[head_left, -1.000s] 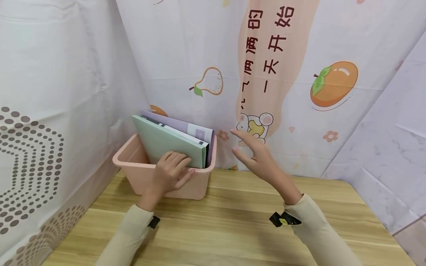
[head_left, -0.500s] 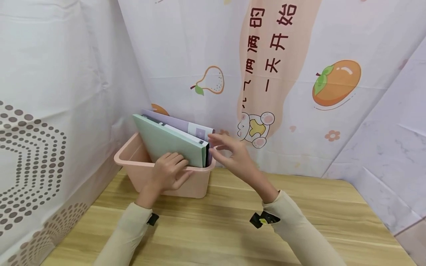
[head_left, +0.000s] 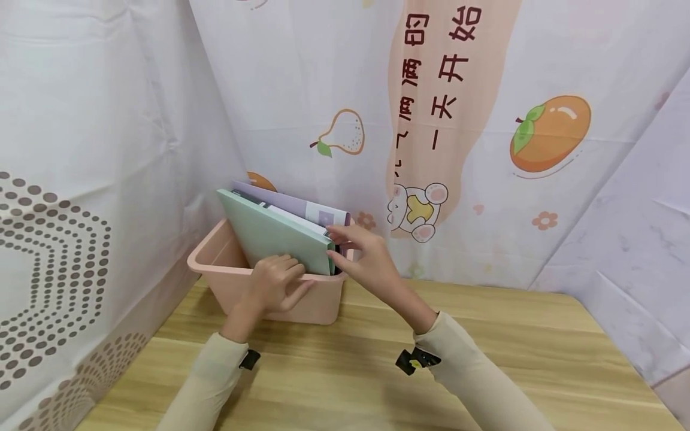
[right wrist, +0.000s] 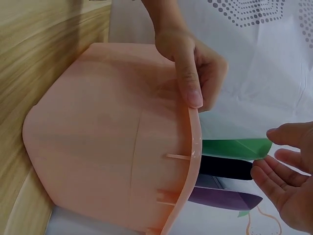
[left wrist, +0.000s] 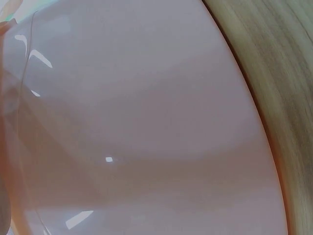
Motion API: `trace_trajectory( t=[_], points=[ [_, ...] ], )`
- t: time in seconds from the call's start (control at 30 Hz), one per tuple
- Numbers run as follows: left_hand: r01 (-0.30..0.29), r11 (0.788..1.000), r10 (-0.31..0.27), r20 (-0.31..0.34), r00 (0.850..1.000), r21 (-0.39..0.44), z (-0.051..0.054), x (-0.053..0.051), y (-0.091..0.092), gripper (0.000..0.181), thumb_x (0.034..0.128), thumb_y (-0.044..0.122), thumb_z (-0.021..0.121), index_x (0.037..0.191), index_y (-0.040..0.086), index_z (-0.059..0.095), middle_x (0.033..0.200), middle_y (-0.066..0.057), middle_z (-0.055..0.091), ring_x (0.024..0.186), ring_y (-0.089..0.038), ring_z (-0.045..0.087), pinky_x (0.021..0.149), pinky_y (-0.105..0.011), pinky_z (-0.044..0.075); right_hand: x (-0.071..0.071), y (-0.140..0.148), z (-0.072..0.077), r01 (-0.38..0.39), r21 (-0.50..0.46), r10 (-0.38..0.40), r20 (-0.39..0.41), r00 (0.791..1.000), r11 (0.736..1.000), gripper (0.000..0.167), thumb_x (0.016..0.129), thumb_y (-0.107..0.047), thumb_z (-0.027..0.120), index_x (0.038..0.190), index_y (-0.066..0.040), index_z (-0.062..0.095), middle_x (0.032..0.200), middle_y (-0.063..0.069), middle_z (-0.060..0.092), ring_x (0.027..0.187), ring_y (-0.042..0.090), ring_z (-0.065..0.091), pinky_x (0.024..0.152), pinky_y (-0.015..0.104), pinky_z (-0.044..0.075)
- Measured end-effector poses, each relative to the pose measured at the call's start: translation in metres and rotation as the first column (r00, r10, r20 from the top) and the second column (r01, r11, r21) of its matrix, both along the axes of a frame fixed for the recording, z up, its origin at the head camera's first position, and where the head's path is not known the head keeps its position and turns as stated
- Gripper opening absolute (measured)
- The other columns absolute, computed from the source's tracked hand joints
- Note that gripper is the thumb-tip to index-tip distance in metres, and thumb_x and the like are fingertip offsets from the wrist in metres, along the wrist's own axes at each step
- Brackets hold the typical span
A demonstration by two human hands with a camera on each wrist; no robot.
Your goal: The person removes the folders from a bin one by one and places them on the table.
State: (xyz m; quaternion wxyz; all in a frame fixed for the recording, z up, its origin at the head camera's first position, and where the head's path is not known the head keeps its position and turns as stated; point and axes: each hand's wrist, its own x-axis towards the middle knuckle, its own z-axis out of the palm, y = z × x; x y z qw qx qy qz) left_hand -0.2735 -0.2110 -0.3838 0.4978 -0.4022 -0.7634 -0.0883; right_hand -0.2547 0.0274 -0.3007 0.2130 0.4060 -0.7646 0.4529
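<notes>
A pink plastic bin stands on the table with upright folders leaning in it. My left hand holds its front rim, thumb outside and fingers over the edge. In front of the other folders leans a light green folder. My right hand is at this folder's right end, thumb on the near side and fingers behind its corner. The right wrist view shows the green folder between thumb and fingers, with fingertips by a black folder. Behind them stands a purple folder. The left wrist view shows mostly bin wall.
The wood-grain table extends in front and to the right of the bin. A printed white curtain hangs close behind, and a dotted cloth borders the left side.
My right hand has moved left from beside the bin to the folders' right end, and its fingers have closed around the green folder's corner. The left hand stays on the rim.
</notes>
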Motion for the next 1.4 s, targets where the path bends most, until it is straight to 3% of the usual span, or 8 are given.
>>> trace_trajectory(
  t=[0.2,0.37,0.53,0.67,0.97,1.17,1.4],
  points=[
    [-0.022,1.0,0.022,0.016,1.0,-0.001,-0.001,0.0,-0.001,0.054,0.1032,0.048,0.043,0.069,0.012,0.063,0.06,-0.001,0.058,0.052,-0.016,0.052,0.048,-0.03,0.044,-0.007,0.0,0.001,-0.004,0.024,0.003,0.039,0.999,1.0,0.033,0.085,0.0,0.079,0.116,0.006,0.071,0.102,0.018,0.074,0.09,0.027,0.074,0.082,0.039,0.062],
    [-0.023,1.0,0.023,0.037,0.999,-0.006,-0.001,-0.001,-0.001,0.052,0.1032,0.048,0.043,0.069,0.012,0.061,0.06,0.0,0.056,0.052,-0.015,0.049,0.048,-0.029,0.042,-0.014,0.001,0.005,-0.021,0.043,0.018,0.068,0.998,0.999,0.026,0.083,-0.001,0.08,0.108,0.005,0.074,0.093,0.015,0.074,0.082,0.024,0.073,0.077,0.028,0.061],
    [-0.03,1.0,0.03,0.055,0.998,-0.008,-0.003,0.001,-0.001,0.053,0.1033,0.048,0.042,0.07,0.013,0.061,0.06,0.001,0.056,0.053,-0.015,0.051,0.049,-0.03,0.043,-0.021,-0.002,0.004,-0.02,0.08,0.013,0.087,0.996,0.997,0.029,0.081,-0.005,0.084,0.108,0.002,0.076,0.088,0.012,0.074,0.078,0.018,0.07,0.075,0.033,0.061],
    [-0.025,1.0,0.025,0.056,0.998,-0.002,-0.003,0.002,0.0,0.053,0.1034,0.049,0.041,0.07,0.012,0.061,0.061,0.001,0.057,0.053,-0.015,0.051,0.05,-0.03,0.044,-0.024,-0.002,0.0,-0.014,0.087,0.006,0.087,0.996,0.996,0.03,0.081,-0.007,0.084,0.109,0.001,0.076,0.087,0.011,0.075,0.076,0.018,0.07,0.074,0.035,0.061],
    [-0.013,1.0,0.013,0.046,0.999,0.011,-0.003,-0.002,0.001,0.051,0.1027,0.048,0.044,0.07,0.013,0.062,0.062,0.001,0.059,0.053,-0.015,0.052,0.049,-0.03,0.044,-0.028,0.001,0.001,0.013,0.065,-0.02,0.105,0.994,0.998,0.027,0.084,-0.006,0.081,0.109,0.002,0.076,0.086,0.012,0.076,0.076,0.019,0.072,0.073,0.025,0.06],
    [-0.005,1.0,0.005,0.049,0.999,0.011,-0.005,-0.003,0.002,0.052,0.1028,0.048,0.043,0.068,0.013,0.061,0.061,0.002,0.057,0.052,-0.014,0.05,0.049,-0.029,0.044,-0.026,0.0,0.004,0.039,0.081,-0.049,0.127,0.991,0.996,0.026,0.084,-0.007,0.082,0.108,0.001,0.077,0.085,0.012,0.076,0.075,0.017,0.072,0.073,0.027,0.06],
    [-0.012,1.0,0.011,0.046,0.999,0.014,-0.005,-0.002,0.001,0.052,0.1024,0.048,0.044,0.068,0.014,0.06,0.061,0.002,0.056,0.052,-0.014,0.05,0.049,-0.028,0.044,-0.026,0.001,0.006,0.03,0.05,-0.039,0.199,0.979,0.998,0.025,0.084,-0.007,0.081,0.108,0.001,0.077,0.088,0.013,0.077,0.077,0.018,0.072,0.073,0.029,0.061]
  ],
)
